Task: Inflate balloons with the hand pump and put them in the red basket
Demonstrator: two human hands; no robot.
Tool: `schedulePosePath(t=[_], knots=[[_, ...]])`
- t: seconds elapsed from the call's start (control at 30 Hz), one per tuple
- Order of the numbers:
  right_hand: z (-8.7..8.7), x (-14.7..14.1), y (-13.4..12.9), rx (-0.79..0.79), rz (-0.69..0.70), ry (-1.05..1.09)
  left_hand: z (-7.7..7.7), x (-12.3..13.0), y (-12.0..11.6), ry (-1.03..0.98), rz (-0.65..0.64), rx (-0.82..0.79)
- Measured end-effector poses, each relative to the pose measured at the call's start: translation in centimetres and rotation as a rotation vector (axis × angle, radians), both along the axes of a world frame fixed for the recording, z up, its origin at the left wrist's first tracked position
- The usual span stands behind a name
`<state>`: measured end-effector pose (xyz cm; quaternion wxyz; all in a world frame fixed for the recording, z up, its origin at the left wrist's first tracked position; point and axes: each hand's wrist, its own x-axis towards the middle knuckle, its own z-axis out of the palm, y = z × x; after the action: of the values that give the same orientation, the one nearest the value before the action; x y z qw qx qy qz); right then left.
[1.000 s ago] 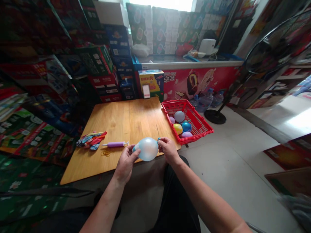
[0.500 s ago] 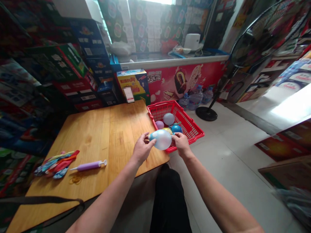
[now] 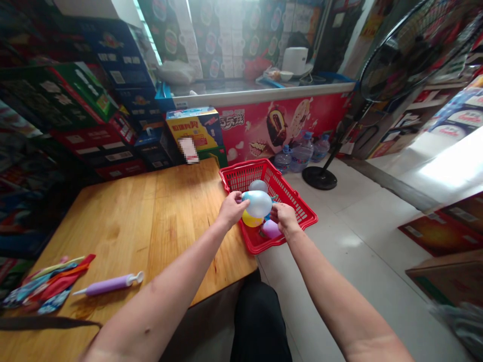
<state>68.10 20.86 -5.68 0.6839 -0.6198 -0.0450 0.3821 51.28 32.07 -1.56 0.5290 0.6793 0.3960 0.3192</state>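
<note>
A pale blue-white balloon point(image 3: 258, 204) is held between both hands above the red basket point(image 3: 253, 245). My left hand point(image 3: 231, 210) pinches its left end. At the opposite end, the fingers of my right hand point(image 3: 285, 218) are closed on what looks like the balloon's neck. Inside the basket, below and behind the held balloon, lie a yellow balloon point(image 3: 252, 219), a purple balloon point(image 3: 270, 229) and a greyish balloon point(image 3: 258, 185). Blue also shows there, mostly covered by the right hand and the held balloon.
On the wooden table point(image 3: 124, 216) lie a purple hand pump point(image 3: 108, 285), several uninflated balloons point(image 3: 51, 285) and rubber bands point(image 3: 82, 310). Water bottles point(image 3: 302, 153) and a standing fan point(image 3: 320, 178) are beyond the basket. Stacked boxes point(image 3: 196, 129) stand behind the table.
Both hands have moved the pale balloon forward and further over the basket. The purple balloon now shows nearer the basket's front, the yellow one left of it. The camera view has shifted slightly.
</note>
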Motion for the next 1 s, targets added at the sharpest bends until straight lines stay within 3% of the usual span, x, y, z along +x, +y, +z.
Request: schedulePosePath(t=[0.2,0.43,0.73,0.87,1.0], knots=[[-1.2,1.5,1.8,-0.032,-0.046,0.042,-0.5,1.8,1.5,-0.007,0.033,0.019],[-1.6,-0.1,-0.2,-0.033,0.027,-0.004,-0.7,-1.0,-0.7,-0.003,0.056,0.039],[0.6,-4.7,-3.6,0.023,0.071,-0.134,1.4,-9.6,-7.2,0.037,0.142,0.051],[1.4,-8.8,-5.8,0.066,0.109,-0.228,1.4,-14.7,-10.6,0.013,0.214,0.049],[2.7,-14.3,-8.5,0.109,0.195,-0.309,0.5,-20.4,-13.7,0.032,0.279,0.100]])
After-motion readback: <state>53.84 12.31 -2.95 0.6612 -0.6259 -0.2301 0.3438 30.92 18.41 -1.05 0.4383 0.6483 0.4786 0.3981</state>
